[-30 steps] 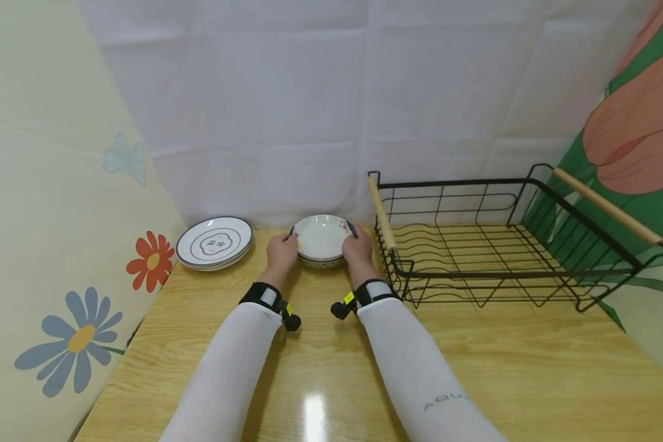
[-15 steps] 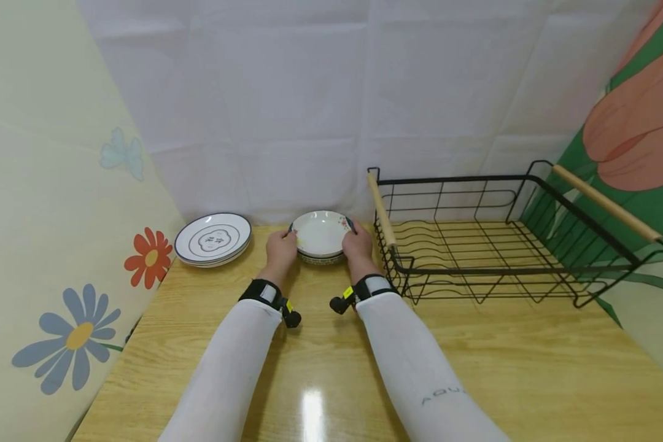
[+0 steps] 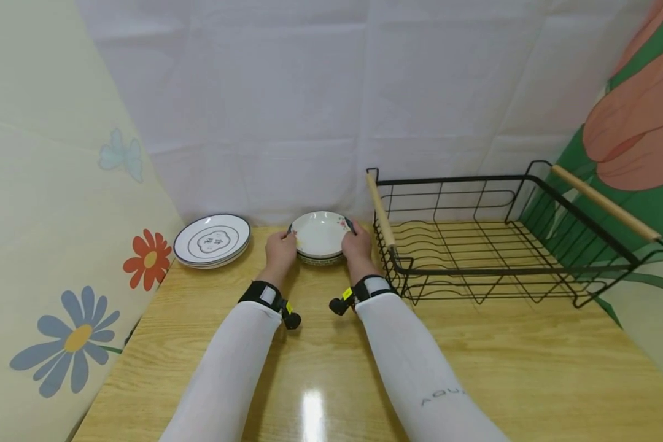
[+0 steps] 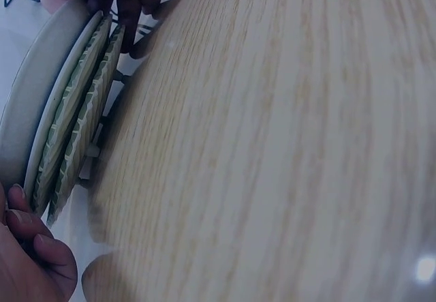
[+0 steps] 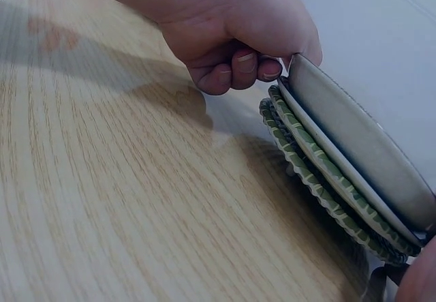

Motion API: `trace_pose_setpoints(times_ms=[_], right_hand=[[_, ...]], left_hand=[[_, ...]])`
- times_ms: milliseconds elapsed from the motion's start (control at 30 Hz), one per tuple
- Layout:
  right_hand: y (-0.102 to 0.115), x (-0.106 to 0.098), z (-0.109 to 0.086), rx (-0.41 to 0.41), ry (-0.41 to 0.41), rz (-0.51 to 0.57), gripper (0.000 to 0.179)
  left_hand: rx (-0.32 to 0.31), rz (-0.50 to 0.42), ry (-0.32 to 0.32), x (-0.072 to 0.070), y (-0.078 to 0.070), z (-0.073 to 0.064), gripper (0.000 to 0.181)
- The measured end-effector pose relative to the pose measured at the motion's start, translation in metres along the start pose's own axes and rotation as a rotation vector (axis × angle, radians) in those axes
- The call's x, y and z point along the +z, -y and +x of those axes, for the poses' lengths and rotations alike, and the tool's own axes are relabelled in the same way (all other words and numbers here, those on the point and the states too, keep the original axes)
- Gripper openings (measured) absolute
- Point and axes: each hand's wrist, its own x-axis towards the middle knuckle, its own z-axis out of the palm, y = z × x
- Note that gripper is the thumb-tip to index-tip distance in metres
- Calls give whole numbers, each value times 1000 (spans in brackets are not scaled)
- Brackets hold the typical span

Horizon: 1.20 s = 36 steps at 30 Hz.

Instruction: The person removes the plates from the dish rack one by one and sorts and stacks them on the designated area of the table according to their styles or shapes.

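Note:
In the middle of the table, against the back wall, sits a stack of dishes topped by a white plate (image 3: 320, 234) with small floral marks. My left hand (image 3: 282, 253) grips its left rim, and my right hand (image 3: 356, 247) its right rim. Beneath the plate, the left wrist view shows another pale rim and two scalloped green-patterned edges (image 4: 80, 121). The right wrist view has the same patterned edges (image 5: 320, 172), with the left hand's fingers (image 5: 244, 67) curled at the top rim. What supports the stack is unclear.
At the back left, several blue-rimmed white plates (image 3: 212, 239) are stacked. Right of my right hand stands a black wire dish rack (image 3: 475, 270) with wooden handles. The wooden table (image 3: 320, 344) meets a white cloth backdrop (image 3: 287, 110).
The camera view shifts slightly. Both hands stay on the plate's rim, and the plate shows no clear movement.

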Motion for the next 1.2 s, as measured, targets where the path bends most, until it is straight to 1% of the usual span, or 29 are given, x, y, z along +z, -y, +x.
trace_pose_setpoints(times_ms=[133, 267, 567, 767, 933, 1067, 1200], right_hand=[[1, 1, 0, 7, -7, 2, 56], [1, -1, -1, 5, -16, -10, 56], [1, -1, -2, -5, -20, -27, 56], [-1, -2, -2, 2, -13, -1, 53], [-2, -3, -2, 2, -15, -8, 54], [-3, -2, -1, -6, -22, -14, 53], [-5, -3, 0, -18, -23, -14, 51]], left_hand=[[-1, 2, -5, 1, 3, 3, 38], [13, -2, -5, 2, 5, 5, 38], [55, 21, -21, 1, 6, 1, 39], [67, 50, -27, 0, 6, 0, 41], [74, 56, -17, -2, 7, 0, 42], [57, 51, 3, -3, 8, 0, 44], [33, 30, 41, -6, 6, -3, 45]])
